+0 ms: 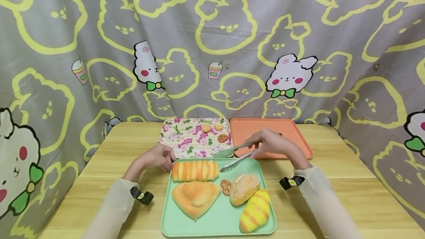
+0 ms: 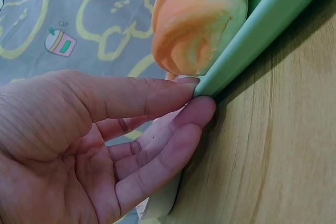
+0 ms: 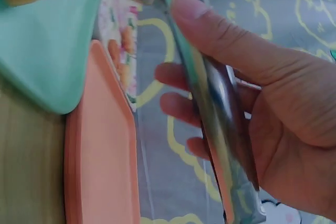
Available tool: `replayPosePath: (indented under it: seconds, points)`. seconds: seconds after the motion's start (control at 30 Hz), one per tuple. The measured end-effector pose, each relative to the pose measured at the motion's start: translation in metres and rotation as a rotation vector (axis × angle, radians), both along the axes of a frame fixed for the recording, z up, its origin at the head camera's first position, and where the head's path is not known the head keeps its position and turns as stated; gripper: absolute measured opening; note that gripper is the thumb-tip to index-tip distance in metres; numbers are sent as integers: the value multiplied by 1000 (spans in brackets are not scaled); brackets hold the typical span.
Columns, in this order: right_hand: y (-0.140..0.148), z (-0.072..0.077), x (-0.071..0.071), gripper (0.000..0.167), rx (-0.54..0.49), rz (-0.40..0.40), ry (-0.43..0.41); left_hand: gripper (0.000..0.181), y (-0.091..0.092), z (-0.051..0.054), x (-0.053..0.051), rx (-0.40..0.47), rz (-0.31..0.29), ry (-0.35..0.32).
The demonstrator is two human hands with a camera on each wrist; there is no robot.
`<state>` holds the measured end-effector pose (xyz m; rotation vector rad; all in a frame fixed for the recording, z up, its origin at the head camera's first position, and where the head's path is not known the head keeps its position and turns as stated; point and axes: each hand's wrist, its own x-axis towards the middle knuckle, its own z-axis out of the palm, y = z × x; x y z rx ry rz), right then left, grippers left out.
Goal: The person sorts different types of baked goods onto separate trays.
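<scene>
My left hand pinches the far left corner of the green tray, thumb above the rim and a fingertip beneath it. Close by that hand lies a ridged orange-and-cream bread, which also shows in the left wrist view. My right hand grips metal tongs; their tips are spread apart over the tray's far edge. On the green tray also sit a heart-shaped bread, a small pretzel, a crumb-topped roll and a yellow scored bread.
Behind the green tray, a floral tray holds two small cookies and a pretzel-like cookie. An orange tray lies beside it, partly under my right hand. A patterned curtain hangs behind the wooden table.
</scene>
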<state>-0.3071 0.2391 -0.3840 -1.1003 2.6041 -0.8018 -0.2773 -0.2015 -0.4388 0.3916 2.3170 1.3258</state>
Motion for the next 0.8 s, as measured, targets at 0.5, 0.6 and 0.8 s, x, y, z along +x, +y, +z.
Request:
replayPosePath:
  seconds: [0.5, 0.6, 0.8]
  points:
    - [-22, 13, 0, 40, 134, 186, 153, 20, -3, 0, -2, 4, 8, -8]
    - [-27, 15, -2, 40, 159, 212, 118, 20, -2, -1, -2, 9, 2, -9]
    - [-36, 19, -2, 40, 211, 229, 94, 21, -1, 0, -1, 14, 6, -13]
